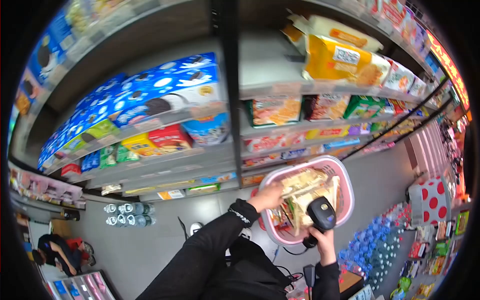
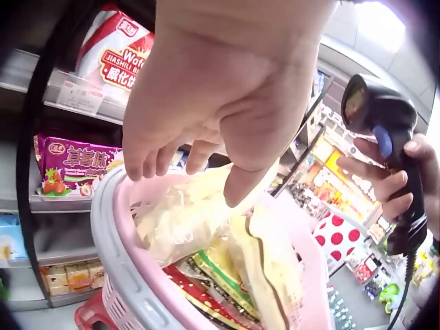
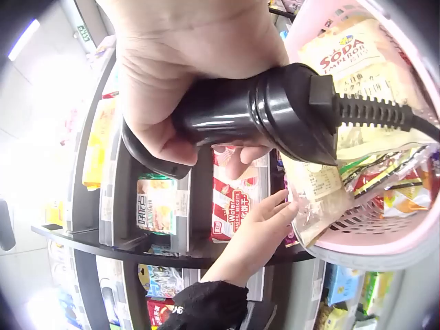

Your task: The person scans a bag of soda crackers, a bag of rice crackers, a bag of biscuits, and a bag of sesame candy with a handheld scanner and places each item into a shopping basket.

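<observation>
A pink plastic basket (image 1: 347,196) (image 2: 110,240) (image 3: 385,240) is heaped with snack packets (image 1: 302,187) (image 2: 185,220), a soda cracker packet (image 3: 344,62) among them. My left hand (image 1: 270,196) (image 2: 199,161) (image 3: 278,210) reaches in over the near rim, its relaxed fingers touching a pale packet (image 3: 316,199) at the basket's edge. My right hand (image 1: 325,240) (image 2: 399,182) (image 3: 179,82) grips the handle of a black barcode scanner (image 1: 321,212) (image 2: 371,106) (image 3: 261,113). The scanner's head is close over the basket, and its cable trails away.
Shop shelves rise in front, with blue cookie boxes (image 1: 165,95), yellow biscuit bags (image 1: 335,60) and wafer packs (image 2: 117,55). Shrink-wrapped water bottles (image 1: 127,214) lie on the floor. A person crouches at the lower left (image 1: 55,252). More bottles (image 1: 375,245) stand at the right.
</observation>
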`<state>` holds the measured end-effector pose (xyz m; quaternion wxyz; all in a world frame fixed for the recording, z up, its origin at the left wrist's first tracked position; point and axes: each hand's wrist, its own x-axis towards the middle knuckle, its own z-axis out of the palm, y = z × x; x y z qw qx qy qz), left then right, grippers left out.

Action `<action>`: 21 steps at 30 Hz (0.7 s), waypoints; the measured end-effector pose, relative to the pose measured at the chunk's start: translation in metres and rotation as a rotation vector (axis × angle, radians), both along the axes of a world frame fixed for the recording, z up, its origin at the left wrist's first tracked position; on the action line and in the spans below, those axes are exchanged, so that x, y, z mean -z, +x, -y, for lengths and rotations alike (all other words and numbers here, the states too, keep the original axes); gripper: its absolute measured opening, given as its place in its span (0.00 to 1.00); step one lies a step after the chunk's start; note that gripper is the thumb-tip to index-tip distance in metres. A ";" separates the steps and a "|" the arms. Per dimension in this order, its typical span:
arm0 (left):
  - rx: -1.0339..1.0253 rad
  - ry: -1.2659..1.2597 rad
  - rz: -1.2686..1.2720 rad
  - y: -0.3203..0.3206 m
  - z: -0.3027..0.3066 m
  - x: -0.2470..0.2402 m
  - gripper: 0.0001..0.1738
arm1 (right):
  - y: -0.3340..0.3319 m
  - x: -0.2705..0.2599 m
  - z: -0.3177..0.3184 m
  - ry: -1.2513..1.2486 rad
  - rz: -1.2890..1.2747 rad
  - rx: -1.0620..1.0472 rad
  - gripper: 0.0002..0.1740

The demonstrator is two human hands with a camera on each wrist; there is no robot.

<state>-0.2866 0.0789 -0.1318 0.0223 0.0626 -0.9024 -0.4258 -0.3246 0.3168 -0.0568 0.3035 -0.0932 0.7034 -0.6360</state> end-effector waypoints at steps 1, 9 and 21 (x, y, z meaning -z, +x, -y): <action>0.010 0.064 -0.128 0.011 0.001 -0.009 0.20 | 0.005 -0.004 -0.001 0.011 -0.119 -0.012 0.17; 0.236 0.093 0.471 0.174 0.077 -0.079 0.30 | 0.043 -0.035 0.015 0.019 -0.058 -0.404 0.32; -0.636 0.523 0.439 0.478 0.230 -0.039 0.26 | 0.160 -0.057 0.141 0.024 -0.323 -0.666 0.16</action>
